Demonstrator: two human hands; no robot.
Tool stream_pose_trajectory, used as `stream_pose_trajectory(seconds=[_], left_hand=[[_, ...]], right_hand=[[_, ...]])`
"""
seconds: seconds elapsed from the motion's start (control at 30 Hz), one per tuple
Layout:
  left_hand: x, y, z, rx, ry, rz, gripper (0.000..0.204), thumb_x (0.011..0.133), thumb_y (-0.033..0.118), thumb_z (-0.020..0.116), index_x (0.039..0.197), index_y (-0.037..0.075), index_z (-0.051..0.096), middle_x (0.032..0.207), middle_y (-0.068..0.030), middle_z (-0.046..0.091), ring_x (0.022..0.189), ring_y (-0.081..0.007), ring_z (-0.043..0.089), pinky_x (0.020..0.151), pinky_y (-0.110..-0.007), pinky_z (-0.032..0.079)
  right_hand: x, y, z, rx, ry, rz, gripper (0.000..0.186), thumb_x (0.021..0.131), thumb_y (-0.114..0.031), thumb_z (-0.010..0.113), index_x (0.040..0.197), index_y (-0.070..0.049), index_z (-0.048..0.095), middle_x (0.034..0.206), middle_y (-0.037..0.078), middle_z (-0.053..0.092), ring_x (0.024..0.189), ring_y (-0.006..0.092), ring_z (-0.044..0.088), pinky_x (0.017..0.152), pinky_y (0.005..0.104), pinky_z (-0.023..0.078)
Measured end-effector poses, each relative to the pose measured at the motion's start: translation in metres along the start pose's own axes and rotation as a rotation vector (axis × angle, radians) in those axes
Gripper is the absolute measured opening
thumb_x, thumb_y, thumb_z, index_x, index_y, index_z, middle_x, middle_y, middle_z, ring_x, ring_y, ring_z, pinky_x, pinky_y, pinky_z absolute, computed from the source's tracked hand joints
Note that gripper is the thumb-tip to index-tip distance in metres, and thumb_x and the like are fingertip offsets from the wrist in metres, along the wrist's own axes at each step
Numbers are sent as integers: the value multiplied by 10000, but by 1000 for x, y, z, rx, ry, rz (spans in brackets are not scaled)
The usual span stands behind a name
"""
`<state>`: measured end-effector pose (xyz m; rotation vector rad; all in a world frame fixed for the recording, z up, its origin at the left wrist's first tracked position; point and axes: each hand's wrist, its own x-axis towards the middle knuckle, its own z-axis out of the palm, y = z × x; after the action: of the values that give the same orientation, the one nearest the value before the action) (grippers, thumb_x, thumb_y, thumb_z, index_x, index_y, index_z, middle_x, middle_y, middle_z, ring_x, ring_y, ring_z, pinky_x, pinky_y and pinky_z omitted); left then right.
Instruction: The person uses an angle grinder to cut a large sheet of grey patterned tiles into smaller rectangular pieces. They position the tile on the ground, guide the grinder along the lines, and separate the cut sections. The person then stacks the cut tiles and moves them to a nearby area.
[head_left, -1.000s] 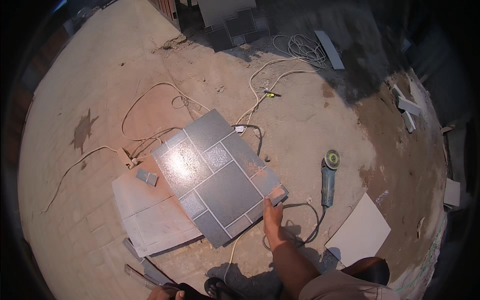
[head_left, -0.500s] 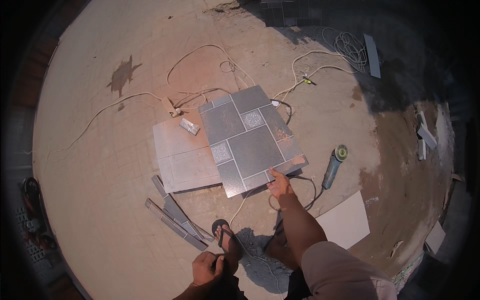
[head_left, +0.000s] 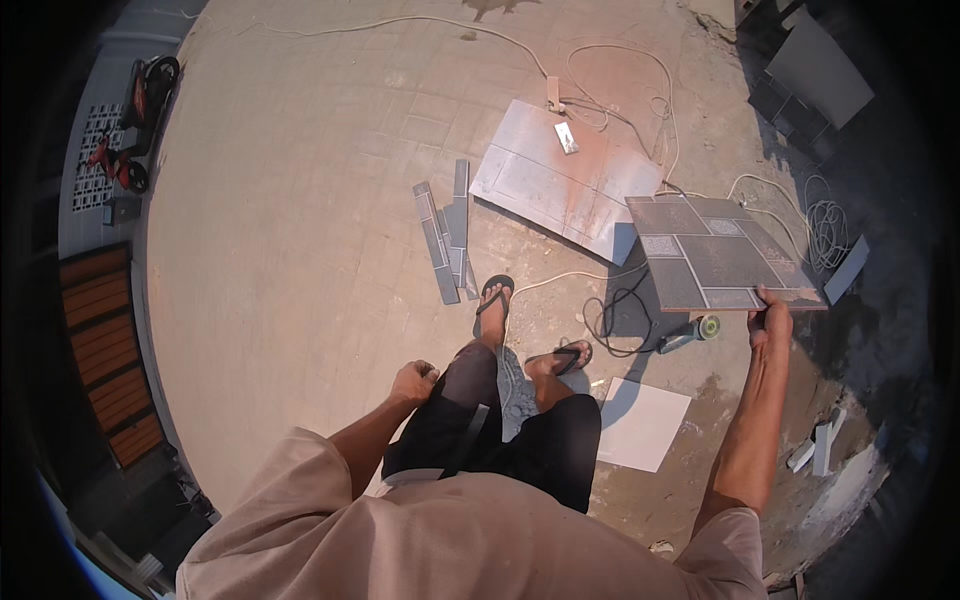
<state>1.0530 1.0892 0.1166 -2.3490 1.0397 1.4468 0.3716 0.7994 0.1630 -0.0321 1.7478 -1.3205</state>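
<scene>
My right hand [head_left: 771, 322] grips a grey patterned floor tile [head_left: 725, 258] by its near edge. The tile is lifted and tilted off the ground and casts a shadow. Below that hand lies an angle grinder [head_left: 688, 334] with a greenish disc, its dark cable [head_left: 612, 325] coiled beside it. My left hand [head_left: 414, 382] is closed beside my left knee, at the dark shorts; what it holds, if anything, is hidden. A larger pale slab [head_left: 545, 190] dusted reddish lies ahead, with a small light piece [head_left: 567, 138] on it.
Narrow cut tile strips [head_left: 447, 235] lie left of my feet. A pale tile [head_left: 645, 424] is near my right foot. Cream cable [head_left: 610, 60] and a coil of it [head_left: 828, 235] cross the ground. Offcuts [head_left: 822, 442] lie at right. A red motorbike [head_left: 130, 135] stands far left.
My right hand has raised the patterned tile off the pale slab and moved it right. My view has shifted, showing more of my body. My left hand stays closed near my knee.
</scene>
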Motion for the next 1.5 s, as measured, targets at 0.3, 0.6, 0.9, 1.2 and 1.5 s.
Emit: stream_pose_trajectory(seconds=[0.3,0.6,0.9,1.2,1.5], left_hand=[[-147,-124,-69,-557,93,-512,206,1001,226,696,1064,31,678,870,-94,736,694,-225,694,617,-390,562],[29,49,-187,-553,-107,-89,286,1048,337,681,1187,89,651,1144,-122,752,1006,-302,738,819,-512,568],[126,310,-401,-738,134,454,322,1056,324,671,1249,72,619,1109,-73,731,928,-181,696,843,-442,538],[160,331,-285,-565,18,38,329,1057,282,612,1291,51,599,1124,-144,685,1030,-347,706,886,-571,549],[42,473,-107,-214,-215,-52,302,1053,263,688,1222,14,658,1101,-137,761,886,-281,749,735,-462,595]], right_hand=[[-235,-109,-112,-1429,349,-375,312,823,-172,816,972,95,759,946,310,759,938,420,768,857,484,564],[-330,-94,-177,-1442,491,-260,365,759,-178,816,1002,93,779,1003,328,758,1016,501,743,899,534,578],[-374,-53,-196,-1117,728,27,356,672,-69,815,984,99,788,969,331,766,957,483,771,854,518,588],[-287,-99,-190,-1113,675,48,375,698,-142,864,1005,62,795,1007,306,773,997,474,759,879,515,589],[-36,-256,-165,-1460,270,-182,329,773,-185,848,1024,16,777,1051,278,769,1077,463,733,962,519,578]])
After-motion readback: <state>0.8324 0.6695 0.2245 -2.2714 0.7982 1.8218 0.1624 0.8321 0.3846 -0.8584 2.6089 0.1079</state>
